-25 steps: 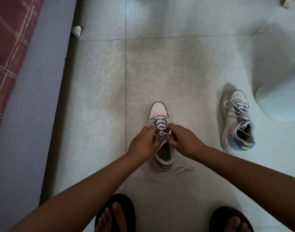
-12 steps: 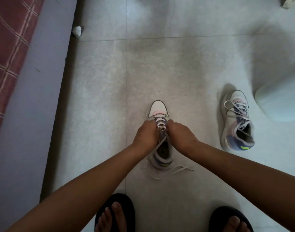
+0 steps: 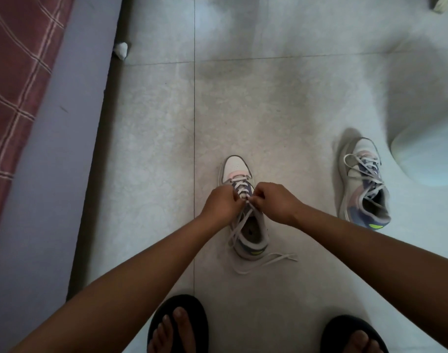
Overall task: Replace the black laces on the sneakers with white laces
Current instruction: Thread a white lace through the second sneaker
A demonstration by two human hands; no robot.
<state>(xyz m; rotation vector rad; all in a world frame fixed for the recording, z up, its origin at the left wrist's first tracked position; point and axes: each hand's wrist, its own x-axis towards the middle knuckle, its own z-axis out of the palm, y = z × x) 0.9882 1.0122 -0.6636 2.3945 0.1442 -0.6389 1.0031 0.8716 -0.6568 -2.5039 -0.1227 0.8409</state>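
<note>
Two sneakers on tiled floor [image 3: 281, 98]. Left hand [image 3: 221, 203] and right hand [image 3: 275, 202], fingers curled, each pinch the white lace [image 3: 265, 262] at the near sneaker [image 3: 237, 169], evidently tensioning crossings; ends trail loose. Second sneaker [image 3: 361, 182], white-laced, stands right, apparently finished.

Both forearms are bare, without sleeves (no watch either), and the feet wear black flip-flops [image 3: 178, 324] at the frame's bottom edge.

Dim, soft indoor light with faint shadows on the floor [image 3: 268, 110], slight softness and wide-angle bending at the edges
</note>
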